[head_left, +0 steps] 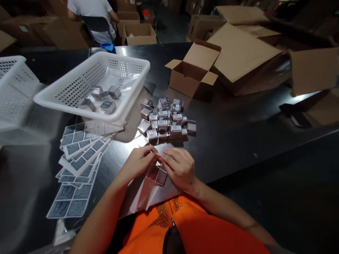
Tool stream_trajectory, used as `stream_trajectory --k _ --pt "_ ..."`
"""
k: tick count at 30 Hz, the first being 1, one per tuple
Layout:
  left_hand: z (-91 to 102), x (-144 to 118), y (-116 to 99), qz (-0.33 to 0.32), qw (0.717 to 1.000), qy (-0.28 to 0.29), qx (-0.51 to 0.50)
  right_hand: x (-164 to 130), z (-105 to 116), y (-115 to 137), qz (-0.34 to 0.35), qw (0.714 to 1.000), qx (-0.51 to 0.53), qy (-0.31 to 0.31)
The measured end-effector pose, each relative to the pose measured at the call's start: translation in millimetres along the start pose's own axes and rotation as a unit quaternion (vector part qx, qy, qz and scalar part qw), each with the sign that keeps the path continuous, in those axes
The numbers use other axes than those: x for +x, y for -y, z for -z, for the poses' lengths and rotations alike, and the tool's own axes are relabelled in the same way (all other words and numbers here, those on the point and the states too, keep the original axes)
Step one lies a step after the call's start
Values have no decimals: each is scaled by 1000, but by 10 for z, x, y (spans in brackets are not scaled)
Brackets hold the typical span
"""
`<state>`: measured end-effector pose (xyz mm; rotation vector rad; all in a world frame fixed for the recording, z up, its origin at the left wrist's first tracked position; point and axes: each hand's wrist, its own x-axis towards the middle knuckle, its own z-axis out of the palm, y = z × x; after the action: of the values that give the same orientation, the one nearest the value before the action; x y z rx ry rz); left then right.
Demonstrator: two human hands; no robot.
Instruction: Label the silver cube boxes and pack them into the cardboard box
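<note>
Holding small box (158, 173), both hands (161, 165).

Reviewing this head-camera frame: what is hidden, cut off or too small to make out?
- Small silvery box held by both hands: left hand and right hand cover its top.
- Labels on the pile of small silvery boxes: print too small.
- White perforated plastic basket at far left: cut by the left edge.
- Person in a white shirt: cut by the top edge.

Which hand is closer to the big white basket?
Left. The left hand sits below the white basket, on its side of the table. The right hand is further away, across the small silver box both hands hold.
</note>
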<state>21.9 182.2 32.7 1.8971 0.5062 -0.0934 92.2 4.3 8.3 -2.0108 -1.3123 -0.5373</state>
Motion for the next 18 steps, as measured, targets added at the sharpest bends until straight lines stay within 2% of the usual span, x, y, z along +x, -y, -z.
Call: stream_trajectory --k 5,12,18 --pt "-3 5 24 17 999 22 -38 -9 -17 35 1 1000 -11 1" --pt "-45 2 11 8 996 4 -91 47 -32 54 -91 995 41 -4" --pt "-131 4 49 21 990 1 -140 26 -37 16 -33 999 34 -16"
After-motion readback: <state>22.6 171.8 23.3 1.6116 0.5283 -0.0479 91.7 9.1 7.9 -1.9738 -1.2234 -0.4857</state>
